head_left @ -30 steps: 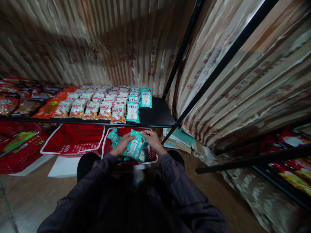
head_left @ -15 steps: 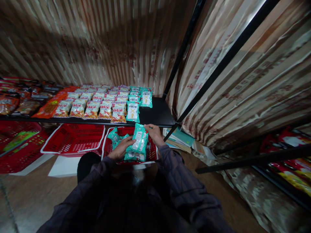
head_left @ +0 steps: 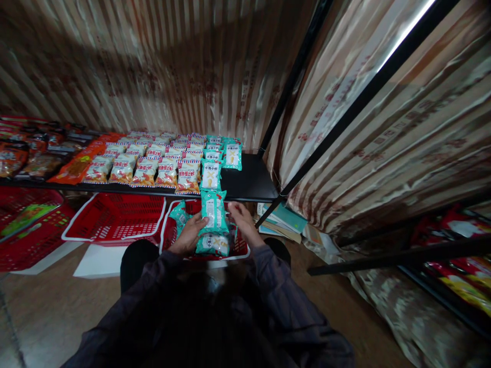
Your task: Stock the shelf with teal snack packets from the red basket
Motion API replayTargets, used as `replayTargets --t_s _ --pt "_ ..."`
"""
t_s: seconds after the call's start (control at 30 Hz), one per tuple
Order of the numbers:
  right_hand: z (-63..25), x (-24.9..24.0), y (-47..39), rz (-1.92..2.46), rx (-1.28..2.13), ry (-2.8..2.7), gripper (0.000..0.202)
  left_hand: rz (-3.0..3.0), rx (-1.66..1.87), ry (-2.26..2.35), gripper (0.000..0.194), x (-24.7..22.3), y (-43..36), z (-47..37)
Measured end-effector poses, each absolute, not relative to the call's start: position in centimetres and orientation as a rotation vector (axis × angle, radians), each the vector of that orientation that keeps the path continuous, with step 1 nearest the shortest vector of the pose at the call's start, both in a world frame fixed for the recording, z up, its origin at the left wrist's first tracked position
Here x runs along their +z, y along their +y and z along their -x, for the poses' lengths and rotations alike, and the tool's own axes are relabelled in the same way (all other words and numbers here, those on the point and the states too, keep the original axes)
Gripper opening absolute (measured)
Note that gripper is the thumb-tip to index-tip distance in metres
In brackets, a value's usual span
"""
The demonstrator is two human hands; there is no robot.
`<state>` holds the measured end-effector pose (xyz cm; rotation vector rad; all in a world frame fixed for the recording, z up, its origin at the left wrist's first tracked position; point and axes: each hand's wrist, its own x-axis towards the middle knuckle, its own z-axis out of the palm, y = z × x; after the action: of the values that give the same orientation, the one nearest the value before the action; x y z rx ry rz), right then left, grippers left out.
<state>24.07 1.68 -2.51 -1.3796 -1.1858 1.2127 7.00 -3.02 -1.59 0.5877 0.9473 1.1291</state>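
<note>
My left hand (head_left: 187, 234) is closed on the lower left edge of a teal snack bag (head_left: 213, 210), its printed back facing up. My right hand (head_left: 241, 220) is just right of that bag, a small gap between them, its fingers loosely bent and holding nothing. Below the held bag, a red shopping basket (head_left: 242, 249) with a white rim contains more teal snack bags (head_left: 212, 245). On the black shelf (head_left: 249, 179) beyond, a column of teal snack bags (head_left: 211, 175) runs front to back, with another such bag (head_left: 232, 155) at the back right.
White-and-orange snack bags (head_left: 144, 171) fill the shelf's middle, orange and dark packets (head_left: 36, 161) its left. Two more red baskets (head_left: 115, 217) stand to the left below. Black shelf posts (head_left: 291, 82) rise at right before striped curtains. Books (head_left: 282, 220) lie on the floor.
The held teal bag has shifted slightly left in my left hand. My right hand has let go of its upper right edge and come apart from it.
</note>
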Motion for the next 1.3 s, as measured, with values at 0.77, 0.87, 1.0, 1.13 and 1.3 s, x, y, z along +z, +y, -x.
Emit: replayTargets --t_s 0.77,0.87,1.0,1.13,1.3 --pt "-22.6 -5.9 -3.9 1.201 1.51 -0.755 0.058 -0.569 1.176 0.996 0.056 -2.3 -3.5 -8.0" --pt "-22.6 -5.8 -3.8 1.229 1.469 -0.732 0.057 -0.608 1.178 0.975 0.056 -2.8 -3.4 -8.1" --pt "-22.8 -5.9 -3.7 1.31 1.345 -0.788 0.052 -0.661 1.207 1.072 0.056 -3.8 -2.8 -8.0" --pt "-23.0 -6.0 -3.7 1.359 1.213 -0.911 0.046 -0.763 1.302 1.296 0.057 -3.9 -2.3 -8.1" --pt "-23.1 -5.4 -3.9 1.377 0.978 -1.106 0.038 -0.923 1.354 1.272 0.056 -2.8 -2.1 -8.8"
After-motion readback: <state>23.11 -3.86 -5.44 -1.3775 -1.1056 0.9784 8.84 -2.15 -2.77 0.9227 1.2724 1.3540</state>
